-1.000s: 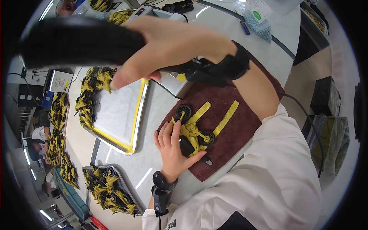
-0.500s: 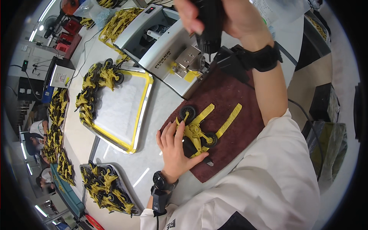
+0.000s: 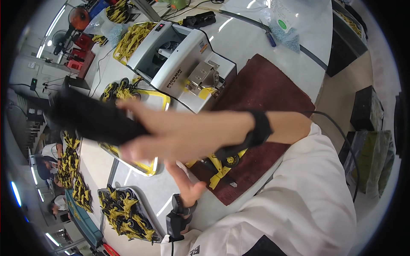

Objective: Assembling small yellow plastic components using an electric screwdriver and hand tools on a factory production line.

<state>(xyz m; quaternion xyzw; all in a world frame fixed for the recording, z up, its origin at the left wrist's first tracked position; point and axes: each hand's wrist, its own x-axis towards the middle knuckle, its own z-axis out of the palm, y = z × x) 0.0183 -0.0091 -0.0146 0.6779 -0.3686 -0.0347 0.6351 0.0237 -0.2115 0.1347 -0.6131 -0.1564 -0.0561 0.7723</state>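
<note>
Two hands sat at the maroon mat's (image 3: 273, 91) left edge, and nearest my view the right hand (image 3: 149, 134), blurred, was closed around a dark tool (image 3: 96, 117) past that edge, its forearm spanning the mat. Below it I saw the left hand (image 3: 188, 187) just outside the edge, nearer the yellow wheeled part (image 3: 221, 173), thumb apart from what showed of its fingers, tips hidden. That part lay right of the thumb on the mat's near-left portion, its visible bar slanting up-right under the forearm; beyond the mat's far-left side stood a grey machine (image 3: 181, 83).
</note>
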